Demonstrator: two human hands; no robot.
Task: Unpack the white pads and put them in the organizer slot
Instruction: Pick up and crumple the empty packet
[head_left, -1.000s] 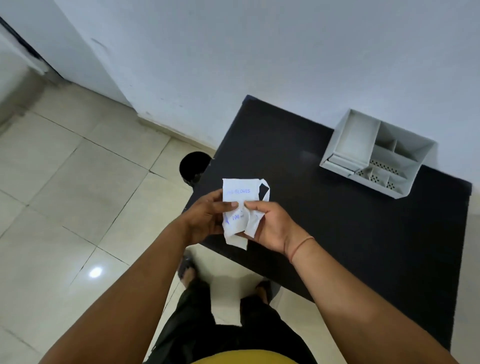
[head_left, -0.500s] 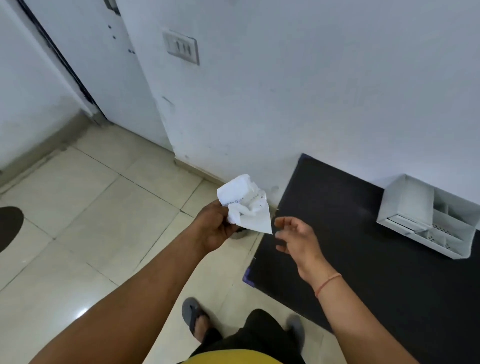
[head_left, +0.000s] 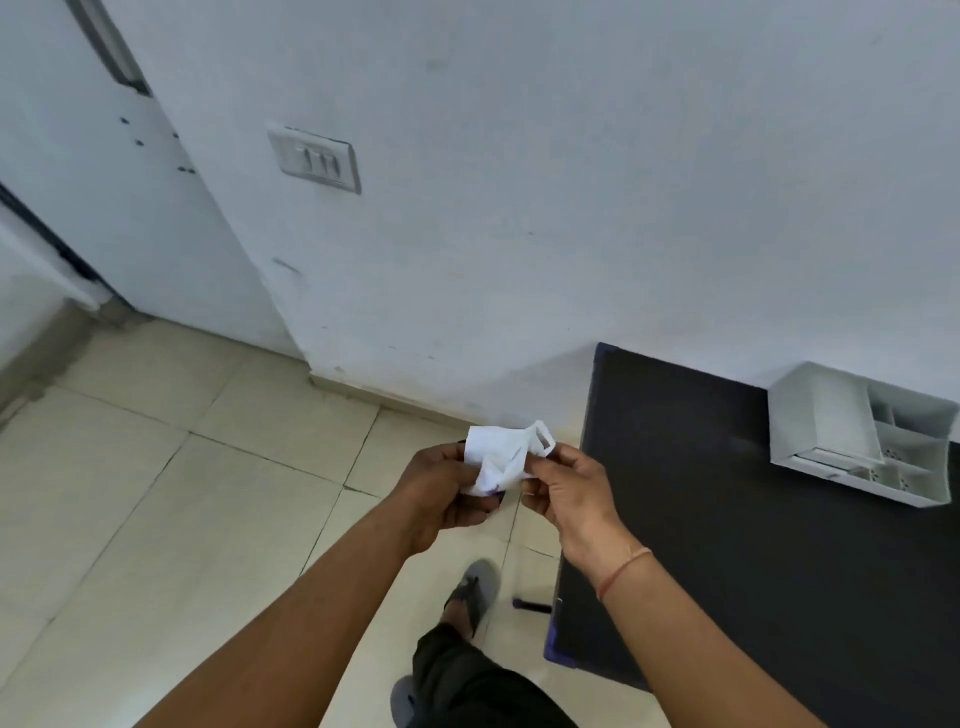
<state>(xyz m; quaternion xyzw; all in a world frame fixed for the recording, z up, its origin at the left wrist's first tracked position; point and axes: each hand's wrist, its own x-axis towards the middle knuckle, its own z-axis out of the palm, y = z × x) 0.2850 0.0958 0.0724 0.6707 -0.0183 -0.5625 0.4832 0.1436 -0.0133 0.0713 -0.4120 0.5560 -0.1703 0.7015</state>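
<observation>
Left hand (head_left: 447, 493): closed on the crumpled white wrapper (head_left: 501, 457).
Right hand (head_left: 563, 491): pinches the wrapper's 3 o'clock edge.
Progress: likely late – pads not discernible; wrapper looks emptied.
Organizer (head_left: 852, 441): on the black table (head_left: 727, 545), 3 o'clock of the hands, well apart.
Obstructions: none – switch plate (head_left: 314, 163) on the wall.

The crumpled white plastic wrapper (head_left: 503, 457) shows blurred, illegible print below the grip. Its contents are concealed. Right of the grip, the white plastic compartmented organizer (head_left: 852, 439) is clipped by the frame edge.
</observation>
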